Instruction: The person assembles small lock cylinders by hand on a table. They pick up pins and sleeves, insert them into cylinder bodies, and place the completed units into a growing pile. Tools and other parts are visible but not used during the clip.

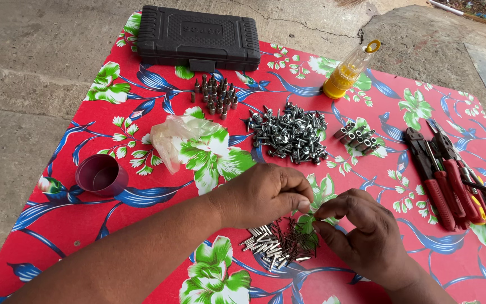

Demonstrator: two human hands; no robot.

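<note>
My left hand [265, 194] and my right hand [361, 233] meet fingertip to fingertip above a small heap of thin dark pins and short silver sleeves [277, 242] on the red floral cloth [142, 225]. The fingers of both hands are pinched together; something very small seems held between them, but it is too tiny to tell what it is. The left forearm reaches in from the lower left, while the right wrist comes from the bottom right.
A pile of silver screws [289, 134], a cluster of dark bits [215, 95], a row of silver cylinders [358, 138], a clear plastic bag [178, 138], a maroon cup [101, 174], a black case [199, 38], a yellow oil bottle [347, 72] and red-handled pliers [448, 180] lie around.
</note>
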